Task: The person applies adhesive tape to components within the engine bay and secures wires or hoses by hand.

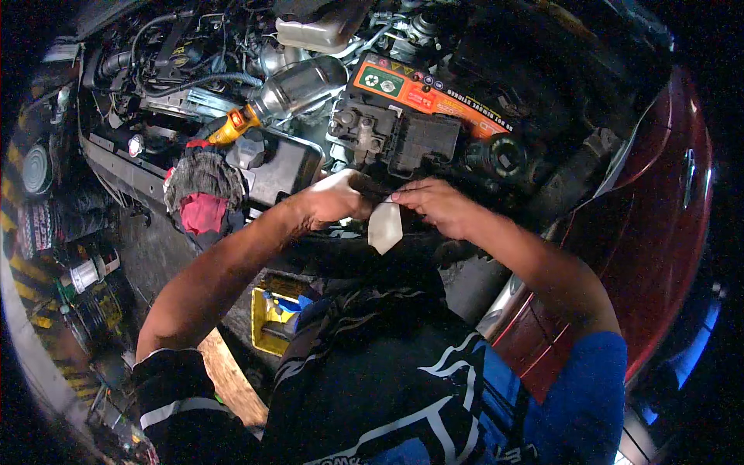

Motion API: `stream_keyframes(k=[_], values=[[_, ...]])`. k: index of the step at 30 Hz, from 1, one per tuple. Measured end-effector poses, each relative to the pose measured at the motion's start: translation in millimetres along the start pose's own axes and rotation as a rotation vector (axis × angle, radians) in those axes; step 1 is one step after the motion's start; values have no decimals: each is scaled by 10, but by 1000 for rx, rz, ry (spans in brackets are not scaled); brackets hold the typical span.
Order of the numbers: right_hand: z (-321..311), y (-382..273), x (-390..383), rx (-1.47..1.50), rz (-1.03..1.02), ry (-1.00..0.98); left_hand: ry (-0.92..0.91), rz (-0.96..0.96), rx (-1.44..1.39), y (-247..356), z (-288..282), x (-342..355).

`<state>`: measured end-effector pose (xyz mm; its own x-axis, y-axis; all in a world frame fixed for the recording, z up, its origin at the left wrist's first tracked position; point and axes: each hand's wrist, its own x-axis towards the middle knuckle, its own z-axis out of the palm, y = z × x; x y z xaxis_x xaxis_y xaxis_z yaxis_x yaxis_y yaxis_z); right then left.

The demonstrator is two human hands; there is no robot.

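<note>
Both my hands meet over the front edge of the engine bay, just before the car battery (422,97) with its orange label. Between the fingers of my right hand (443,208) is pinched the upper end of a pale, flat piece (385,229), like folded paper or sandpaper, that hangs down to a point. My left hand (335,200) is closed right beside it, its fingers curled in shadow. Whether it grips the same piece or something dark is hidden. Behind my hands sits a black fuse-box-like cover (422,141) against the battery.
Left of the battery lies a clear cylinder (302,87) with a yellow end (236,124). A grey and red rag bundle (203,190) rests on the bay's front edge. Below stands a yellow bin (258,329) holding blue items. The red fender (659,194) bounds the right side.
</note>
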<state>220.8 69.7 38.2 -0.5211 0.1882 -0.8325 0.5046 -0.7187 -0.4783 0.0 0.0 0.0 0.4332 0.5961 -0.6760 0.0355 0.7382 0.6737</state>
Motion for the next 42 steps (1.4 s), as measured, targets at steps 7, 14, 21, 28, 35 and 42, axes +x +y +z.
stream_keyframes(k=[7,14,21,28,35,42], values=[[61,-53,-123,-36,-21,146,-20,347,553,151,221,-128],[-4,64,-12,-32,-85,76,49,338,628,186,272,-190],[-97,222,-94,-844,-606,327,152,479,543,117,235,-36],[38,8,-211,-1181,-488,305,234,236,597,78,156,36],[-71,127,254,-1011,-372,7,348,170,459,-27,213,228],[-8,4,79,-1041,-404,-5,322,189,366,-185,178,258]])
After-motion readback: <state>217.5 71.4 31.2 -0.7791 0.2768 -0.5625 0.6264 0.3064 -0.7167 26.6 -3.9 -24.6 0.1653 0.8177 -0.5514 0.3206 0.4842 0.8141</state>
